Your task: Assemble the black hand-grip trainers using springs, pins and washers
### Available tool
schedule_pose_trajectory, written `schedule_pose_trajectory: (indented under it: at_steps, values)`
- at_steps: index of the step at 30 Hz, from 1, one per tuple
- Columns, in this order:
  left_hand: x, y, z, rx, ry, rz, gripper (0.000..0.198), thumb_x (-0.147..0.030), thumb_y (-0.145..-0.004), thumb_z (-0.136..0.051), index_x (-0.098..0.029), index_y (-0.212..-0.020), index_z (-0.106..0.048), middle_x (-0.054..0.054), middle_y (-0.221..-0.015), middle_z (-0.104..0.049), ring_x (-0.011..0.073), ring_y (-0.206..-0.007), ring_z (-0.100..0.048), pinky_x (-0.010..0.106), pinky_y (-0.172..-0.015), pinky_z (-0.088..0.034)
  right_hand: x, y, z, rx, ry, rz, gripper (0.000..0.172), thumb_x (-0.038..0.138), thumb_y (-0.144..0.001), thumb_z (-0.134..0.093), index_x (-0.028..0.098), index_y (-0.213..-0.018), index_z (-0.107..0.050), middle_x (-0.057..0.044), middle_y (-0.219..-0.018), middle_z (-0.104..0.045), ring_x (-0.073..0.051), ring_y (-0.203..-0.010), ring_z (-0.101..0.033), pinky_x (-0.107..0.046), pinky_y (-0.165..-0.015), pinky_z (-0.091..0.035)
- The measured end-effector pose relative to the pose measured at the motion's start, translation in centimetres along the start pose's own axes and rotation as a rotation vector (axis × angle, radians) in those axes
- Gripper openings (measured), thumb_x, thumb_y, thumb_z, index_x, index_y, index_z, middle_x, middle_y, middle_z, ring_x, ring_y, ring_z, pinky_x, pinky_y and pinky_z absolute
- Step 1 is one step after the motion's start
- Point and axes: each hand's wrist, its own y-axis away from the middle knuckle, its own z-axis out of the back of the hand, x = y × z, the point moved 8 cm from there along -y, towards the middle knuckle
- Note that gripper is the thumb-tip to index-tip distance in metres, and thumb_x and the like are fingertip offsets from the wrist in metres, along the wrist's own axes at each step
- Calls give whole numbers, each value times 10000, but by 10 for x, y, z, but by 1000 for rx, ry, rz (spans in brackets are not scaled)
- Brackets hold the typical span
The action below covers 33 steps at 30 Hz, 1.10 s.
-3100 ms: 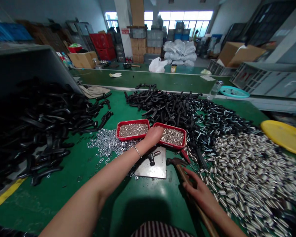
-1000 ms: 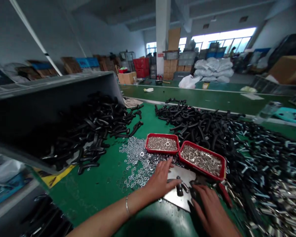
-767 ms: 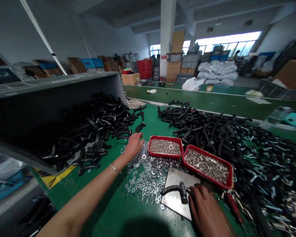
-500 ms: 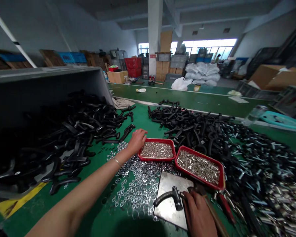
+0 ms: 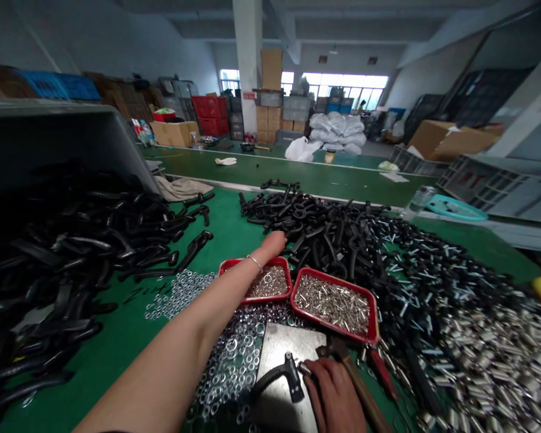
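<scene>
My left hand (image 5: 274,243) reaches over the left red tray (image 5: 290,282) of tiny metal pieces, its closed fingers at the near edge of a pile of black handles (image 5: 329,237); what they hold is hidden. My right hand (image 5: 336,394) rests by the right edge of a metal plate (image 5: 275,343), fingers closed on a small ribbed metal piece (image 5: 303,368). Beside that piece, a black handle (image 5: 292,376) with a cross-shaped end lies on the plate. To the right is a hammer (image 5: 365,391). Metal rings (image 5: 229,361) are spread left of the plate.
A second red tray (image 5: 374,319) holds metal pins. A grey bin (image 5: 130,138) of black handles lies at left. Red-handled pliers (image 5: 383,370) are right of the hammer. Silvery cylinders (image 5: 491,361) are heaped at right. A cloth (image 5: 183,187) lies behind.
My left hand has moved right, from the left tray's far left corner to the black handle pile. The view has turned right. My right hand stays by the plate with the small piece.
</scene>
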Motion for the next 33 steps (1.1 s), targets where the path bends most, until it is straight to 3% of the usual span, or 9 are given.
schedule_pose_trajectory:
  at_steps: [5, 7, 9, 13, 16, 21, 26, 29, 33]
  values:
    - [-30, 80, 35, -15, 339, -126, 382, -264, -1045, -285, -146, -1386, -410, 146, -1193, -663, 164, -959, -698, 299, -814, -562, -5, -7, 23, 16, -256, -156, 261, 351, -993, -501, 224, -1200, -599, -103, -1060, -716, -251, -970, -694, -401, -855, -577]
    - [-40, 136, 50, 14, 662, -213, 530, -267, -1013, -389, -208, -1513, -221, 142, -1228, -642, 194, -994, -689, 362, -839, -570, -7, -13, 34, 46, -473, -280, 284, 380, -999, -478, 215, -1219, -548, -130, -1177, -692, -258, -1062, -684, -422, -905, -566]
    - [-44, 191, 54, 82, 888, -200, 643, -231, -941, -513, -235, -1521, -237, 140, -1197, -643, 220, -982, -680, 399, -835, -570, -6, -17, 37, 117, -767, -432, 284, 434, -1001, -456, 225, -1191, -482, -150, -1262, -652, -255, -1005, -711, -417, -825, -595]
    - [-45, 281, 27, 132, 1142, -26, 483, -312, -893, -599, -189, -1345, -480, 121, -1072, -647, 180, -846, -657, 310, -700, -547, 8, -20, 38, 138, -1238, -649, 361, 523, -937, -561, 244, -1118, -421, -131, -1214, -660, -212, -755, -729, -375, -666, -602]
    - [-48, 321, -8, 85, 1169, 115, 437, -499, -920, -565, -168, -1203, -530, 57, -881, -652, 109, -640, -591, 226, -559, -464, 17, -11, 31, 161, -1431, -802, 396, 510, -878, -657, 224, -1110, -513, -104, -1104, -698, -208, -778, -709, -352, -688, -583]
    - [-58, 348, -53, 68, 1014, 183, 496, -640, -910, -477, -158, -1003, -546, -7, -616, -603, 120, -536, -555, 222, -524, -408, 31, 1, 30, 398, -1368, -778, 393, 560, -899, -589, 171, -919, -644, -68, -856, -686, -171, -677, -621, -278, -585, -489]
    - [-59, 355, -67, 58, 899, 182, 542, -662, -937, -381, -156, -1011, -562, -42, -479, -523, 131, -451, -500, 232, -494, -373, 23, -13, 65, 182, -714, -437, 335, 511, -934, -544, 196, -834, -598, -21, -763, -636, -191, -719, -587, -289, -665, -435]
    - [-57, 357, -68, 66, 870, 195, 552, -670, -937, -366, -157, -1002, -560, -51, -444, -498, 134, -418, -469, 231, -465, -350, 30, -18, 66, 193, -590, -341, 253, 439, -983, -472, 212, -996, -582, -36, -852, -674, -207, -795, -619, -287, -696, -422]
    - [-57, 356, -66, 73, 796, 175, 518, -660, -946, -360, -181, -968, -553, -70, -413, -463, 134, -383, -448, 234, -455, -337, 36, -23, 61, 236, -513, -289, 217, 401, -986, -454, 225, -900, -548, -29, -800, -653, -202, -750, -613, -269, -652, -392]
